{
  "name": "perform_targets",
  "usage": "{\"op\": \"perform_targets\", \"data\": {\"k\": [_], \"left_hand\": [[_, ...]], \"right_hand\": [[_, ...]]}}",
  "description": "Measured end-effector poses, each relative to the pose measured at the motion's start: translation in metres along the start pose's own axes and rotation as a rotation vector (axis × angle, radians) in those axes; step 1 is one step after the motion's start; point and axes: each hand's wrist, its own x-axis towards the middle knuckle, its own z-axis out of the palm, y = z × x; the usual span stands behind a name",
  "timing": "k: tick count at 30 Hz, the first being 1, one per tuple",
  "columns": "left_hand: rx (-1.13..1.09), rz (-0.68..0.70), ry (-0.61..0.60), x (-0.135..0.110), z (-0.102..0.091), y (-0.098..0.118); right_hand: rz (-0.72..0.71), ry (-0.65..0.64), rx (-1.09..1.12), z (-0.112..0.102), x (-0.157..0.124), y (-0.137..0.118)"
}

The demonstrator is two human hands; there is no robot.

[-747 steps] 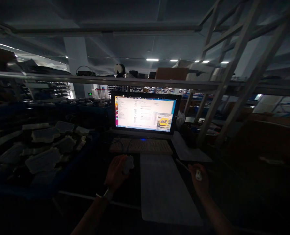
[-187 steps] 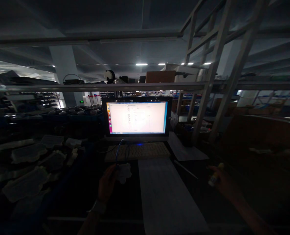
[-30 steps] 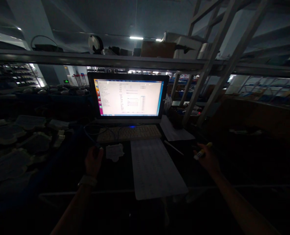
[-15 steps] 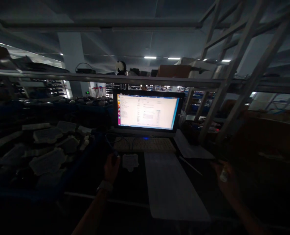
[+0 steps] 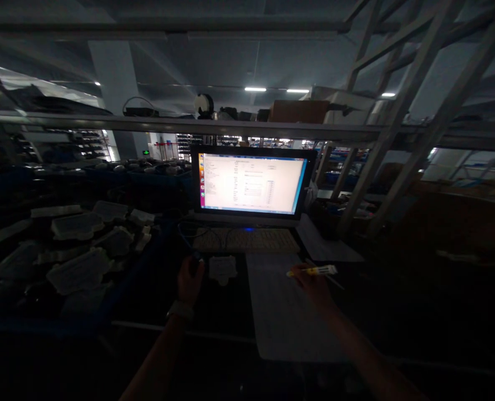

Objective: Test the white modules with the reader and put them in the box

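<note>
Apparently the step in hand is a written one, for the right hand [image 5: 314, 287] pinches a yellow-and-white marker [image 5: 319, 271] between thumb and fingers, its tip pointing left over the upper part of a long paper sheet [image 5: 284, 320]; in such dim light one cannot tell whether that tip touches the paper or sits just above it. Meanwhile the left hand [image 5: 190, 283] is curled, thumb and forefinger pinching the blue cable [image 5: 184, 236] near its end, beside the pale part [image 5: 223, 268]. A move from this pose would call for a light, level tip on the sheet, the forearm kept off the lines below, and the cable held clear of the part. That part lies flat on the dark work surface [image 5: 220, 317], between the left hand and the sheet, just in front of the keyboard [image 5: 266, 241] and touching no finger. It looks thin and whitish, with notched sides, a rounded lobe on the edge nearest the person, and faint marks too small to read. Larger pale pieces [image 5: 79, 271] of a similar look lie heaped in the blue bin [image 5: 119, 298] at the left, while the lit monitor [image 5: 251, 184] behind the keyboard shows a form-like page
</note>
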Motion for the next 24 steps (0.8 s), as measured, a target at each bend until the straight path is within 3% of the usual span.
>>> {"op": "perform_targets", "data": {"k": [9, 24], "left_hand": [[0.013, -0.027, -0.032, 0.001, -0.002, 0.005], [0.032, 0.002, -0.027, 0.0, 0.001, 0.0]], "right_hand": [[0.079, 0.041, -0.106, 0.011, -0.007, 0.019], [0.063, -0.039, -0.239, 0.014, -0.012, 0.013]]}}
